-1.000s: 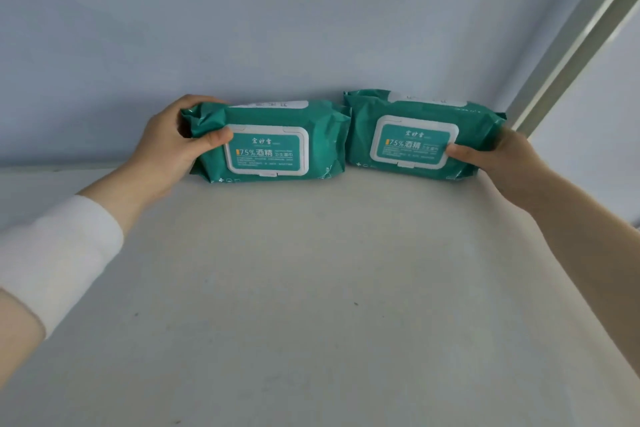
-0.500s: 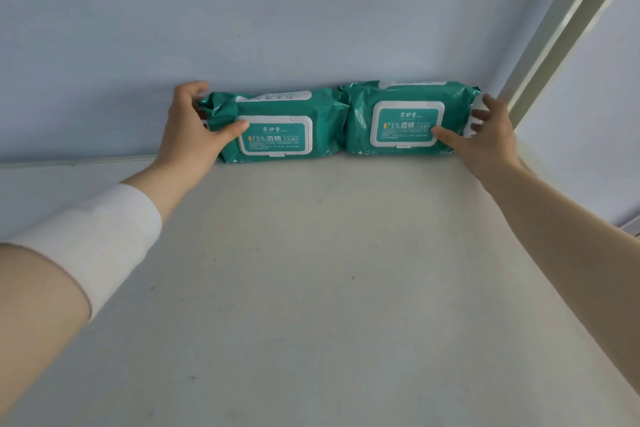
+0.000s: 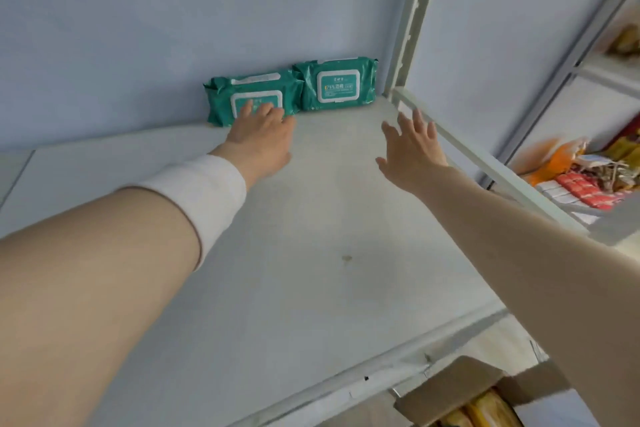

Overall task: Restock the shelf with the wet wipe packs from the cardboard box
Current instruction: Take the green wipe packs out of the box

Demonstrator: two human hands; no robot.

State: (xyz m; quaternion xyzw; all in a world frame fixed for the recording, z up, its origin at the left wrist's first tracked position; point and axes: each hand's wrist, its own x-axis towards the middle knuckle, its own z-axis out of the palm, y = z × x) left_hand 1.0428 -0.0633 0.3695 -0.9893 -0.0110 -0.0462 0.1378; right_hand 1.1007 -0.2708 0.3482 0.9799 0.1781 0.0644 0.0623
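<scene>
Two green wet wipe packs stand side by side against the back wall of the white shelf. The left pack leans on its long edge, and the straight fingers of my left hand touch its white lid. The right pack stands in the back right corner next to the shelf post. My right hand hovers open above the shelf, fingers spread, a short way in front of that pack and holding nothing. The cardboard box shows at the bottom right, below the shelf's front edge.
A pale metal post and side rail bound the shelf on the right. Beyond them a neighbouring shelf carries colourful snack packets. The box holds yellow packets.
Both hands have let go of the packs and drawn back toward me. The right hand is off its pack, the left still touches its pack. The view has pulled back and tilted down.
</scene>
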